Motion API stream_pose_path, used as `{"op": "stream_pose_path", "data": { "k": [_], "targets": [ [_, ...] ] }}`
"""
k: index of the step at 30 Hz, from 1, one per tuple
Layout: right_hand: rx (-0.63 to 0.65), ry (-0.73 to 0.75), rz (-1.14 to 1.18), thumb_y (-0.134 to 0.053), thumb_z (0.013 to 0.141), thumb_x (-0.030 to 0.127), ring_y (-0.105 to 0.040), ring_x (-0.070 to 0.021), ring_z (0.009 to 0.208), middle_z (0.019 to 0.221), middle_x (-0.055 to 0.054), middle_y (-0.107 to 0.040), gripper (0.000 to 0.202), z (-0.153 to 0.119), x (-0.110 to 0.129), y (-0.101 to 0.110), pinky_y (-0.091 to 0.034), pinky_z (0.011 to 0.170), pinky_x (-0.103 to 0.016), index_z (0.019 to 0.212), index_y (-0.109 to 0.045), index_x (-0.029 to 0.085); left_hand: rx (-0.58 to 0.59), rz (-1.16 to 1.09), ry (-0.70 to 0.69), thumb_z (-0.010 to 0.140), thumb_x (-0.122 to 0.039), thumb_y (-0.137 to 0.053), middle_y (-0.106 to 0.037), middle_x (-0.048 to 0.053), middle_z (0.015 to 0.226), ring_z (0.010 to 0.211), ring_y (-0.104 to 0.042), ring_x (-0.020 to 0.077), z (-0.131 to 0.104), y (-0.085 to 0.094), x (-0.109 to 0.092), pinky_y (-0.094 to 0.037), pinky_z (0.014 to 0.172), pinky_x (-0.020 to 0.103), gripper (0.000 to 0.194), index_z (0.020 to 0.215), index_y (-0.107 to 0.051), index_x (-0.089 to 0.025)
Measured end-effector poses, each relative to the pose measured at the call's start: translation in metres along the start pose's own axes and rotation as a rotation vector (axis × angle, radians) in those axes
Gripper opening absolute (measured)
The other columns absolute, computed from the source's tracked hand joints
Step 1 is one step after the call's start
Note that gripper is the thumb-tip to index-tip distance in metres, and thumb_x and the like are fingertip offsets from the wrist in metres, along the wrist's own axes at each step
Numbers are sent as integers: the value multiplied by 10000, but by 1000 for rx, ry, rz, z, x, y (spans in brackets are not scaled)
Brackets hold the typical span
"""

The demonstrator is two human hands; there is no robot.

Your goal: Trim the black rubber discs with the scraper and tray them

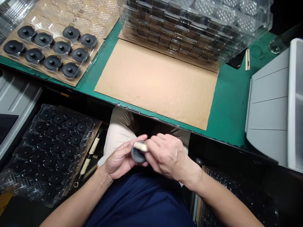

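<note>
Dark disc held over the lap, pale piece across it

Head view: the left hand grips the disc at its edge, thumb and fingers around it; the right hand, close beside, is closed on the blurred pale piece, and I cannot tell how firmly that meets the disc. The step in hand seems to be working the disc's face, so the next move calls for a steady left hold and light, even pressure from the right. Cardboard lies on the table, with black discs in a tray at left
</note>
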State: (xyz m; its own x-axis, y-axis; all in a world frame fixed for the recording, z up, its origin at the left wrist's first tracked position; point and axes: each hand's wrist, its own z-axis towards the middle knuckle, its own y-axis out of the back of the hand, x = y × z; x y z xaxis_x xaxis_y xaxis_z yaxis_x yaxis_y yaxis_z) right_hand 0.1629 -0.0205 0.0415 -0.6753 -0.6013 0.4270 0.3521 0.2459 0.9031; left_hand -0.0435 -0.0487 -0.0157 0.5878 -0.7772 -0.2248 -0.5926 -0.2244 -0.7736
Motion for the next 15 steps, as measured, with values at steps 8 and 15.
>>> {"op": "stream_pose_path", "data": {
  "k": [8,15],
  "targets": [
    [-99,-403,557,-508,994,305,-283,-82,506,591,70,-346,344,-1,24,-7,-202,532,-276,713,-329,218,-29,250,-430,682,-154,-937,-754,48,1183,1106,-683,185,-1,-11,-3,-551,994,245,587,1232,-765,-262],
    [-145,-316,409,-538,961,252,-247,-83,526,613,73,-317,324,-3,27,5,-182,544,-288,724,-320,213,-68,342,-641,675,-154,-941,-763,48,1181,1116,-684,194,-8,-24,-12,-555,992,255,578,1213,-775,-280]
  ]
}}
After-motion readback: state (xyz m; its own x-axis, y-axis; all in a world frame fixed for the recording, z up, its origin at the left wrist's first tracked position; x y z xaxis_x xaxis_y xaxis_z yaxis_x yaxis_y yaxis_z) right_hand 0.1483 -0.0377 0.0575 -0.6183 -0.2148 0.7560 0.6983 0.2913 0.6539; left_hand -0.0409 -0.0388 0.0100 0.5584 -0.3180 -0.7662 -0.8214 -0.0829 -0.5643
